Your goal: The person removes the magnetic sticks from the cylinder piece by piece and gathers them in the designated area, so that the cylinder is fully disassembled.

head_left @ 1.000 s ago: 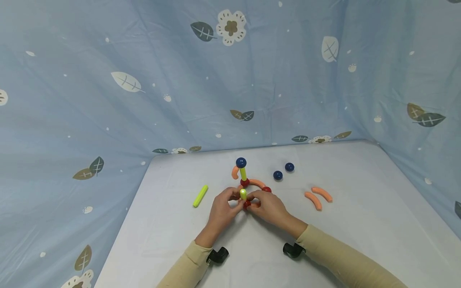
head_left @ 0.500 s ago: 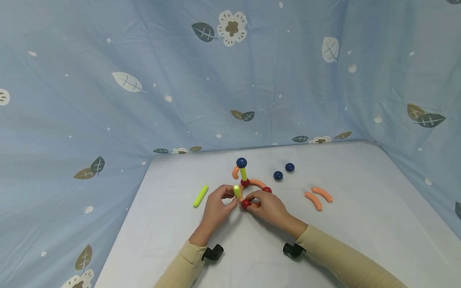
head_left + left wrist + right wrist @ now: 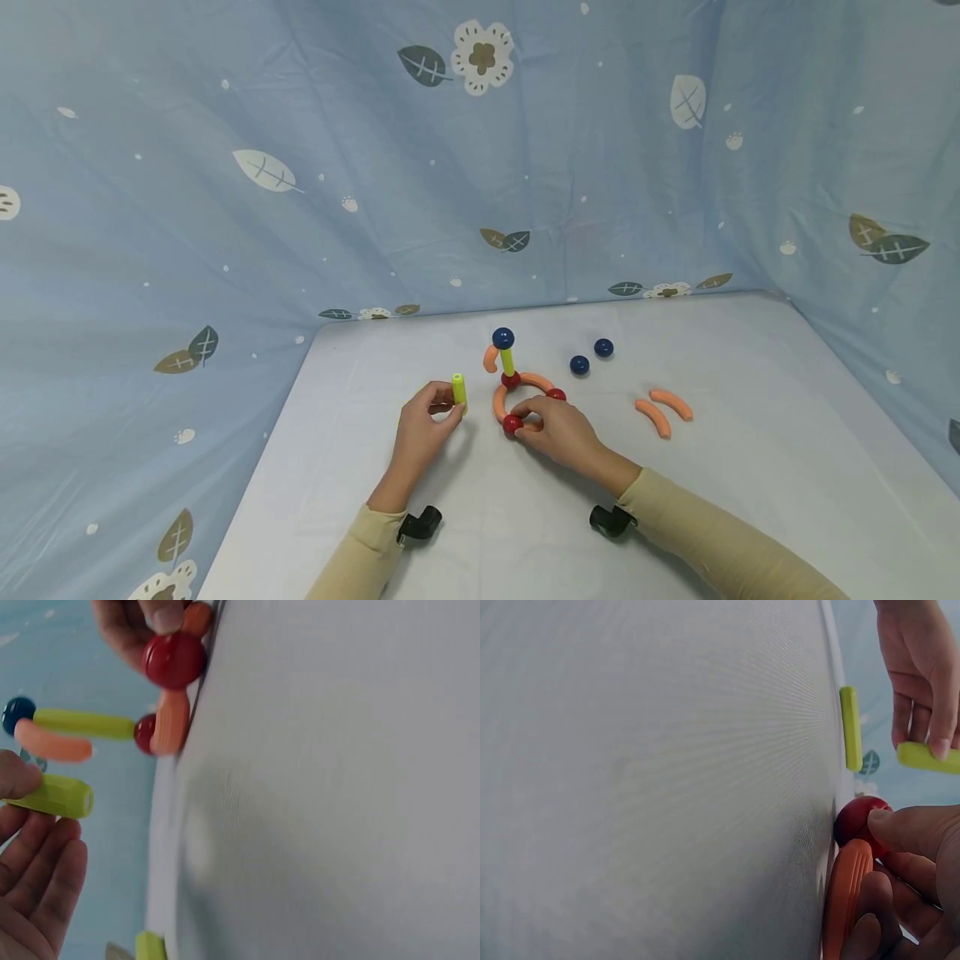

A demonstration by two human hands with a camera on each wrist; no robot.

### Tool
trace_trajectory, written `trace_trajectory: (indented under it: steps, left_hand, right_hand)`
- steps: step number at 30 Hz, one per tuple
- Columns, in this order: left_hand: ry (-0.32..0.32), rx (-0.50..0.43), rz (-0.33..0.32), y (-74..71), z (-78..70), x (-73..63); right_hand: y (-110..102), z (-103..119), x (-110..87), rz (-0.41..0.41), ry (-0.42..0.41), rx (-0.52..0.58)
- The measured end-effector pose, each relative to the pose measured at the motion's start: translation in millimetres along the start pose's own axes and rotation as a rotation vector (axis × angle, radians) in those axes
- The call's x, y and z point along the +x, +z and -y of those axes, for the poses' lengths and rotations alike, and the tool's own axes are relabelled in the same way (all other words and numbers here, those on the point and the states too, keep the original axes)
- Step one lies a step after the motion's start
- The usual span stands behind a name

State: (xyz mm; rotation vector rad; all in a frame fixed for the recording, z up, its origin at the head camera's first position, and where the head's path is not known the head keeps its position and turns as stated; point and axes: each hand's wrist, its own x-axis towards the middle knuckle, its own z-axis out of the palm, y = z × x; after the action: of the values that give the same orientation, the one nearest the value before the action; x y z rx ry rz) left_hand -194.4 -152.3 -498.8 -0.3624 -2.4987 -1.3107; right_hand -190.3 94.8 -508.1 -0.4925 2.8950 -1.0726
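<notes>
My left hand pinches a yellow-green rod upright between thumb and fingers, above the table and left of a ring. In the ring, curved orange rods join red balls. My right hand holds the ring's near red ball, thumb on it, other fingers around the orange rod beside it. A second yellow-green rod stands on the far red ball, topped by a blue ball. The right red ball shows just past my right hand.
A loose yellow-green rod lies on the table, mostly hidden by my left hand in the head view. One curved orange rod lies behind the ring. Two blue balls and two orange rods lie to the right. A patterned curtain surrounds the table.
My left hand has drawn the yellow-green rod away from the near red ball, moving left and covering the loose rod. My right hand stays at the ball.
</notes>
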Motion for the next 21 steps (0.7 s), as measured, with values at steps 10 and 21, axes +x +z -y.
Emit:
trace_trajectory:
  steps: [10,21]
  left_hand:
    - [-0.079,0.043,-0.062,-27.5,19.7,1.5]
    - [-0.208,0.162,-0.080,-57.5,42.2,-2.6]
  right_hand:
    - [-1,-1,0.4,0.009,0.004,0.015]
    - [0,0,-0.8,0.008,0.003,0.009]
